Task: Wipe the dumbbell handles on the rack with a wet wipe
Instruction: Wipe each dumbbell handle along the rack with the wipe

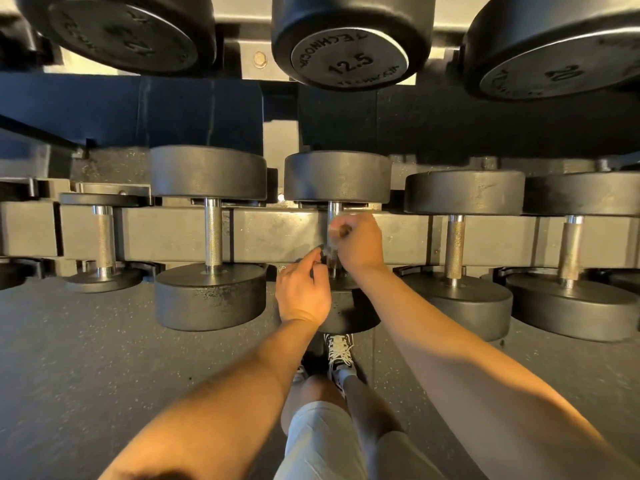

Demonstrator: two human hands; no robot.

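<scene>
Free passage lies over the rack rail (277,233) between neighbouring handles (212,233), closed front and rear by dumbbell heads (207,171) and overhung by upper-tier dumbbells (349,60); the left hand (302,292) and right hand (358,242) crowd the middle handle (334,209).

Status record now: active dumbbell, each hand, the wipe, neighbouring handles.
dumbbell: middle of lower row, below the 12.5 dumbbell
handle: mostly hidden by both hands
right hand: curled round the handle's far part, blurred
left hand: fingers curled at its near end
wipe: pale blur at the right hand, likely it
neighbouring handles: bare, no hand on them
</scene>
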